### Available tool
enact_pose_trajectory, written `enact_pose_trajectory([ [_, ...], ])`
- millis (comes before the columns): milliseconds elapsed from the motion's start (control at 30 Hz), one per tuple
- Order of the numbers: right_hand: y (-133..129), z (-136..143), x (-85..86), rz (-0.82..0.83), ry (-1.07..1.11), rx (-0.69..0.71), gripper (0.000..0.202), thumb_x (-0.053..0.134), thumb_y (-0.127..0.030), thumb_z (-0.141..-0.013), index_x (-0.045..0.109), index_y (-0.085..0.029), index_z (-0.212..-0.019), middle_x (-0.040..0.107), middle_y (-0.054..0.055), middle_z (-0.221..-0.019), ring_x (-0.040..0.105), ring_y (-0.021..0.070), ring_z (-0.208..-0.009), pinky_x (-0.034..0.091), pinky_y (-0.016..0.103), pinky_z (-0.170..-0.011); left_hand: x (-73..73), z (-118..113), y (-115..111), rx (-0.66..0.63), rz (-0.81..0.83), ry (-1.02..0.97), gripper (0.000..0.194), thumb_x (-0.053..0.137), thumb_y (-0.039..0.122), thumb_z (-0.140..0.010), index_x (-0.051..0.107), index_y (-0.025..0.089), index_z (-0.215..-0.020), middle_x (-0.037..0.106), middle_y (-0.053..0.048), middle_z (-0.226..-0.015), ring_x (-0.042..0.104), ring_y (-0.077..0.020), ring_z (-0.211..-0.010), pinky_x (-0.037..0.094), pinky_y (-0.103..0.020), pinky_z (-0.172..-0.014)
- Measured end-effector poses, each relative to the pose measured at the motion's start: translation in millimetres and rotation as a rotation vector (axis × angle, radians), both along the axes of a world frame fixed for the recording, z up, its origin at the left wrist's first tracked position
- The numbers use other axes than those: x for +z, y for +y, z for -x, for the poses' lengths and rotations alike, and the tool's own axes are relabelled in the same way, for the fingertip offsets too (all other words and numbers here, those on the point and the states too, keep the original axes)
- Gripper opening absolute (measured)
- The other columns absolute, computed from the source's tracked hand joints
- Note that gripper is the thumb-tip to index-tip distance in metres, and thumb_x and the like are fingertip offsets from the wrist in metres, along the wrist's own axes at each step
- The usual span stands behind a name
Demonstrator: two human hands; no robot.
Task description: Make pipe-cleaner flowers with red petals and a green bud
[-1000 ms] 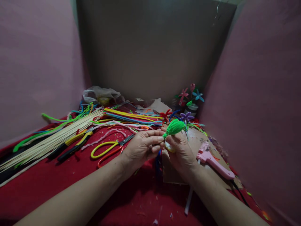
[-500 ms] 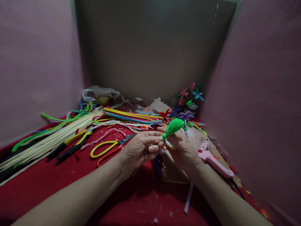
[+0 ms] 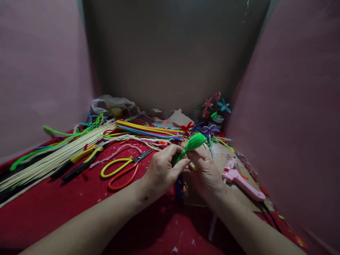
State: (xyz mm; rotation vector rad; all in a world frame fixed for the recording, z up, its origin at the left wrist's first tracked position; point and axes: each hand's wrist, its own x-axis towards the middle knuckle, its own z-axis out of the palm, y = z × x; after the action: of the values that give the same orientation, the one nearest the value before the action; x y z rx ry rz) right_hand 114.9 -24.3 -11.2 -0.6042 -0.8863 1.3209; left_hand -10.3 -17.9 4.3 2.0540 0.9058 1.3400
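Observation:
A bright green fuzzy pipe-cleaner piece [image 3: 196, 141], shaped like a bud or leaf with a narrowed lower end, is held up between my hands over the table. My left hand [image 3: 164, 166] is closed around its narrow end, thumb on the near side. Close against it, my right hand [image 3: 205, 170] has its fingers bent behind the green piece's base. A small pale yellow rim [image 3: 193, 166], perhaps of a tape roll, peeks out at the right hand's fingers; most of it is hidden. Left of my hands lie scissors [image 3: 123, 179] with one yellow and one red handle.
Pliers [image 3: 91, 163] and thin wooden sticks [image 3: 66, 150] lie to the left. Coloured pipe cleaners [image 3: 148, 130] spread behind my hands. To the right, a pink glue gun [image 3: 244, 184] rests on cardboard [image 3: 195, 198]. Pipe-cleaner flowers [image 3: 223, 105] stand at the back right.
My left hand has turned and shifted its grip at the narrow end, its thumb now pointing right. The green piece has moved slightly left.

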Motion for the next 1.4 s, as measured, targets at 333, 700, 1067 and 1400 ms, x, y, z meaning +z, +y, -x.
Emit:
enact_pose_trajectory([
  [333,-3.0,1.5,1.1,-0.005,-0.075,-0.021,0.006,0.069,-0.021,-0.072,0.071,-0.022,-0.077,0.06,-0.004,-0.078,0.046,0.0086,-0.066,0.033,0.02,-0.054,-3.0,2.1,4.8,-0.001,0.067,-0.03,0.013,0.05,0.017,-0.082,0.062,0.015,-0.08,0.053,0.003,-0.057,0.047,-0.0069,-0.048,0.038,-0.018,-0.047],
  [700,4.5,-13.4,-0.5,-0.015,-0.121,0.267,0.029,0.07,-0.029,-0.071,0.069,-0.023,-0.099,0.068,0.003,-0.097,0.057,0.0167,-0.08,0.043,0.027,-0.066,5.2,6.2,9.5,-0.42,0.736,-0.356,0.019,0.057,0.027,-0.078,0.057,0.012,-0.066,0.052,0.004,-0.048,0.035,-0.0018,-0.031,0.025,-0.014,-0.03],
  [1067,4.4,-4.5,-2.0,0.048,-0.012,0.052,0.015,0.074,-0.021,-0.064,0.073,-0.023,-0.079,0.07,-0.002,-0.077,0.057,0.0133,-0.064,0.043,0.024,-0.056,0.1,-1.0,3.5,-0.068,0.17,0.113,0.017,0.046,0.026,-0.084,0.054,0.015,-0.074,0.056,-0.001,-0.06,0.052,-0.011,-0.051,0.043,-0.023,-0.051],
  [1400,3.2,-1.0,-8.4,0.101,-0.039,-0.001,0.01,0.073,-0.022,-0.065,0.072,-0.022,-0.075,0.066,-0.002,-0.071,0.048,0.0107,-0.057,0.033,0.023,-0.048,-8.6,2.4,7.6,0.066,-0.148,0.24,0.019,0.043,0.017,-0.085,0.056,0.016,-0.072,0.054,0.001,-0.061,0.047,-0.0093,-0.054,0.037,-0.02,-0.053],
])
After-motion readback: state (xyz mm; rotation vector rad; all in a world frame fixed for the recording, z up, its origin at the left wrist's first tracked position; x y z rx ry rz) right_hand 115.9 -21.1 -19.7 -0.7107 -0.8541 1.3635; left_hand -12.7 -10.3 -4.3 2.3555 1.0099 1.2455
